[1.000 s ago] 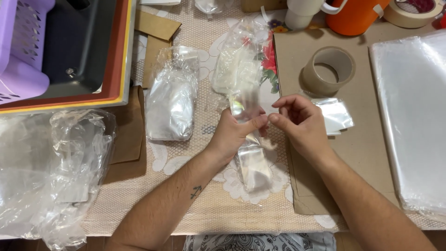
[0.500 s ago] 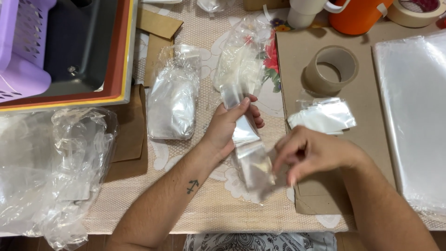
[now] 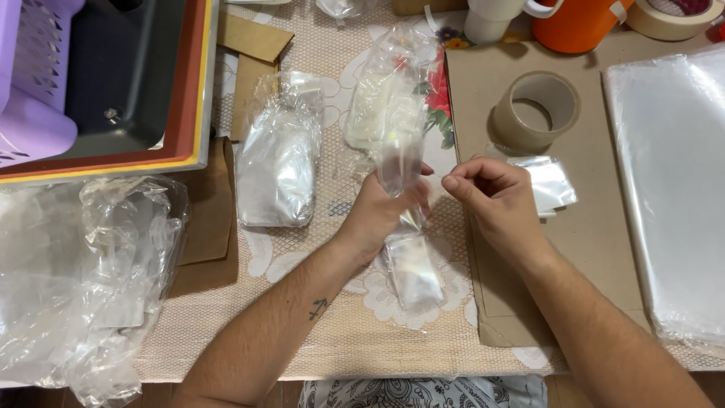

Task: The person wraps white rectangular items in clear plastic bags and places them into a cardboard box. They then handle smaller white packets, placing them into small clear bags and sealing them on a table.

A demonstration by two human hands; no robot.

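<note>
At the middle of the counter point(image 3: 355, 344), over a lace-patterned cloth, both hands worked on one small clear plastic packet point(image 3: 400, 170). The left hand point(image 3: 381, 215) was closed around the packet's middle, holding it upright with its upper end standing clear above the fingers. Another filled clear packet point(image 3: 411, 272) lay on the cloth just below that hand, touching or nearly touching the wrist — could not tell which. The right hand point(image 3: 491, 200) hovered just right of the held packet, fingers curled narrow, thumb and forefinger pinched together; whether anything was between them could not be told.

Behind the right hand, a flat clear sleeve point(image 3: 550, 183) lay on a sheet of brown cardboard point(image 3: 581, 249). A roll of brown tape point(image 3: 536, 111) sat on the same cardboard, farther off. At the right edge lay a stack of clear plastic sheets point(image 3: 672, 189).

Left of the hands, a filled clear bag point(image 3: 278, 155) lay flat; a second, with pale contents point(image 3: 385, 102), lay far of the held packet. Far left stood a dark tray with red and yellow rims point(image 3: 128, 91) with a purple basket point(image 3: 34, 83) in it. Near left — a heap of crumpled clear plastic point(image 3: 83, 279). At the far edge stood an orange mug point(image 3: 578, 23) and a roll of masking tape point(image 3: 672, 17).
</note>
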